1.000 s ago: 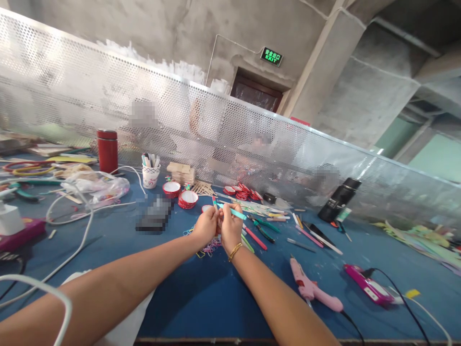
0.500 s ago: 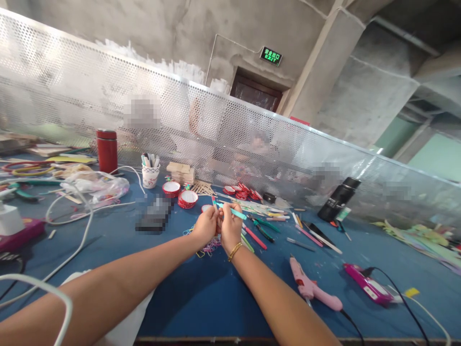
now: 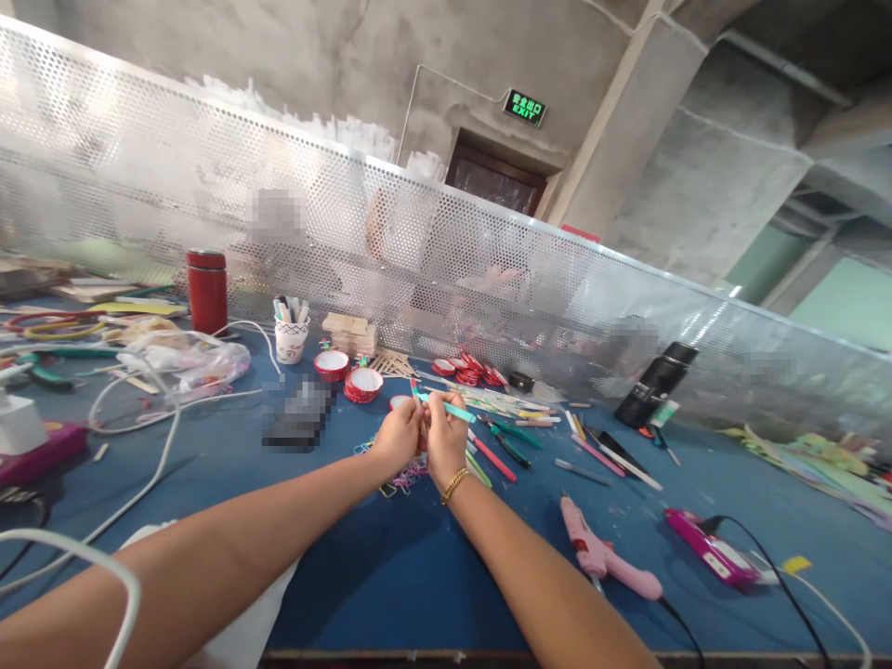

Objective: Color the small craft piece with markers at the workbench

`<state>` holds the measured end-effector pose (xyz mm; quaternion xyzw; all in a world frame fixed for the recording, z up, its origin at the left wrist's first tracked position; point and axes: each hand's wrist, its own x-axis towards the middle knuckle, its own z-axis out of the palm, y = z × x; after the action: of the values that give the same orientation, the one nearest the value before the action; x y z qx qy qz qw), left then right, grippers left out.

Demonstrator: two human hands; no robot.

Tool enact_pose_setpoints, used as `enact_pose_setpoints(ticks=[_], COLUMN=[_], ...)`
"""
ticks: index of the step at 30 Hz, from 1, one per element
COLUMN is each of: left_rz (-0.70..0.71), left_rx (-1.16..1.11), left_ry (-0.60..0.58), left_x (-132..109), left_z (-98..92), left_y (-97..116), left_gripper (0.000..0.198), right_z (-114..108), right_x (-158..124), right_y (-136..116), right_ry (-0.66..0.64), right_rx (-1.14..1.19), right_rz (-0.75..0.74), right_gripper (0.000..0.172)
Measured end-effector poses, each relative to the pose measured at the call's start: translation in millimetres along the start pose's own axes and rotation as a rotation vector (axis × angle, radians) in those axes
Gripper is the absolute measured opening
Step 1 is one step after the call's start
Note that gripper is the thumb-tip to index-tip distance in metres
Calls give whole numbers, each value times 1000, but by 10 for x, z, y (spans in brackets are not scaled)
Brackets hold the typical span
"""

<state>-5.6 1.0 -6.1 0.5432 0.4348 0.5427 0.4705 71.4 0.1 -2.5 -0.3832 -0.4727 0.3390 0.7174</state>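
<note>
My right hand (image 3: pixel 446 429) is closed around a turquoise marker pen (image 3: pixel 456 412), whose tip end points left. Close against it, my left hand (image 3: pixel 400 437) pinches a thin stick (image 3: pixel 414 388) with a red and greenish upper end. The pen's tip end meets the stick or lies just beside it; I cannot tell which. Below the hands, a pile of coloured paper clips (image 3: pixel 408 477) is partly hidden. Right of my right hand lie a pink marker (image 3: pixel 496 459) and green-handled pliers (image 3: pixel 512 441).
A pink glue gun (image 3: pixel 603 553) and a purple power strip (image 3: pixel 717 550) lie at the right. Red tape rolls (image 3: pixel 363 385), a phone (image 3: pixel 299 413), a cup of markers (image 3: pixel 291 336) and a red flask (image 3: pixel 207 293) stand left. A perforated metal divider (image 3: pixel 390 251) runs behind.
The turquoise pen has shifted very slightly. Both hands stay in nearly the same place.
</note>
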Motion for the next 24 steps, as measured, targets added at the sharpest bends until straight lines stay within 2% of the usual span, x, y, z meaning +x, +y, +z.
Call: enact_pose_setpoints(ticks=[3,9,14,18,24], left_rz=[1,-2,9,10,19], left_rx=[5,-22,22,20,7], left_ry=[1,-17,-9,-20,-18], left_x=[3,-18,-11,-10,11], left_z=[0,13,6,10,9], left_y=[-3,28,18,21,-18], left_gripper=[26,26,24,22,26], right_z=[-7,21,8,9,1], right_x=[10,-23,-16,-14,-5], right_y=[18,-47,-26,-31,-18], right_ry=[14,21,6,33,-4], right_rx=[-34,65,7,45,3], right_rz=[-31,65,3,32,8], right_gripper=[25,27,25,27,24])
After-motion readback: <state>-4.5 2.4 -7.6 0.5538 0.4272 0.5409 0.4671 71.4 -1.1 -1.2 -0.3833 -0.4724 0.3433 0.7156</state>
